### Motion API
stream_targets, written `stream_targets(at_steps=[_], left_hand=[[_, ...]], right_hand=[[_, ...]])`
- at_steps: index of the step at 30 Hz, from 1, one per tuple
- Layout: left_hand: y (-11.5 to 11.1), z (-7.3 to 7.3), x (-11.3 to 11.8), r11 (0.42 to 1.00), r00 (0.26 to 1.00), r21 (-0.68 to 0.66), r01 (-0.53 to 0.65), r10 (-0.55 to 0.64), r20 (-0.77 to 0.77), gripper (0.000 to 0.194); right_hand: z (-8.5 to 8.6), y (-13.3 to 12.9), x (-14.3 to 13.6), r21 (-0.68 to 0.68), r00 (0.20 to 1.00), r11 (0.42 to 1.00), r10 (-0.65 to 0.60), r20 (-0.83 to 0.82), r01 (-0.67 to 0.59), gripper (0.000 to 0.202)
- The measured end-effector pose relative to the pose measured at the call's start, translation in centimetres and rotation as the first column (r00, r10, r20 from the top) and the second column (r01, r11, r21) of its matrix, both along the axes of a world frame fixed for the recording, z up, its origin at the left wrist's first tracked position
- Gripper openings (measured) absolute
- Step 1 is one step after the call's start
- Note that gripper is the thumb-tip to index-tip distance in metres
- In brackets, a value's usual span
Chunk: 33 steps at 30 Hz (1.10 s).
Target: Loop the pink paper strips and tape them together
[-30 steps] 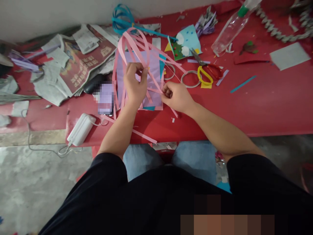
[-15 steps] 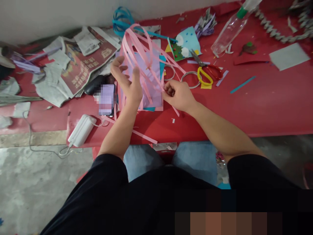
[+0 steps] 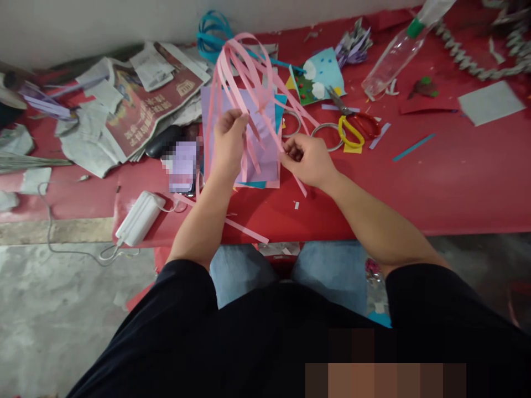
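Pink paper strips (image 3: 232, 72) curve into a looped, balloon-like bunch above a purple paper sheet (image 3: 269, 166). My right hand (image 3: 311, 160) is closed in a pinch on a pink paper strip that runs down from the bunch. On the other side, my left hand (image 3: 230, 138) has its fingers pinched together at the end of another pink strip, at the lower left of the bunch. Pink and blue sheets show under the purple one. A similar blue strip bunch (image 3: 213, 36) lies behind.
Scissors (image 3: 350, 130) with yellow and red handles lie right of my right hand, near two rings of tape (image 3: 327, 135). A clear bottle (image 3: 392, 63) stands behind them. Newspaper (image 3: 153, 105), a phone (image 3: 182, 168) and a white power bank (image 3: 139, 218) are at left.
My left hand has gone from spread fingers to a pinch on a pink strip and moved slightly right. My right hand keeps its pinch. The view has shifted slightly.
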<state>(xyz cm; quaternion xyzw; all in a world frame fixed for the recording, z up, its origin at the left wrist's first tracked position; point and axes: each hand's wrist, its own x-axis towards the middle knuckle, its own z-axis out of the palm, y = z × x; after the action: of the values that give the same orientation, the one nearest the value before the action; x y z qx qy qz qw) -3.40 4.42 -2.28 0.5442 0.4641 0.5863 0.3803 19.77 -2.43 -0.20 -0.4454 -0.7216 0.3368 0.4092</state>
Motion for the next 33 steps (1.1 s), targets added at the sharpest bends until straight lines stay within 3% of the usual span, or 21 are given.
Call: stream_targets(at_steps=[3, 10, 16, 19, 25, 29, 33], left_hand=[[-0.5, 0.8, 0.6, 0.991, 0.997, -0.131, 0.005, 0.005, 0.078, 0.058], [-1.5, 2.0, 1.2, 0.999, 0.998, -0.047, 0.004, -0.001, 0.066, 0.041], [-1.0, 1.9, 0.8, 0.999, 0.994, 0.048, 0.0, -0.005, 0.107, 0.062], [-0.5, 1.9, 0.3, 0.991, 0.989, 0.108, -0.079, 0.064, 0.132, 0.071], [-0.2, 2.6, -0.7, 0.943, 0.945, 0.119, -0.31, 0.293, 0.145, 0.071], [-0.2, 3.1, -1.4, 0.931, 0.932, 0.14, -0.337, 0.31, 0.188, 0.066], [-0.2, 3.0, -1.4, 0.956, 0.943, 0.109, -0.273, 0.243, 0.228, 0.069]], right_hand=[[0.1, 0.0, 0.1, -0.025, 1.0, 1.0, 0.01, -0.005, -0.01, 0.013], [0.1, 0.0, 0.0, -0.011, 0.999, 1.0, 0.022, -0.037, -0.022, 0.014], [0.1, 0.0, -0.1, -0.025, 0.999, 1.0, 0.017, -0.047, -0.018, 0.016], [0.3, 0.0, 0.0, -0.031, 0.998, 0.999, 0.019, -0.062, -0.021, 0.017], [0.3, 0.0, 0.0, -0.053, 1.0, 0.999, 0.005, -0.031, -0.007, 0.019], [0.0, 0.3, 0.1, -0.044, 1.0, 0.999, -0.019, -0.018, 0.018, 0.017], [-0.3, 0.5, 0.0, -0.055, 0.998, 0.999, -0.008, -0.057, 0.005, 0.017]])
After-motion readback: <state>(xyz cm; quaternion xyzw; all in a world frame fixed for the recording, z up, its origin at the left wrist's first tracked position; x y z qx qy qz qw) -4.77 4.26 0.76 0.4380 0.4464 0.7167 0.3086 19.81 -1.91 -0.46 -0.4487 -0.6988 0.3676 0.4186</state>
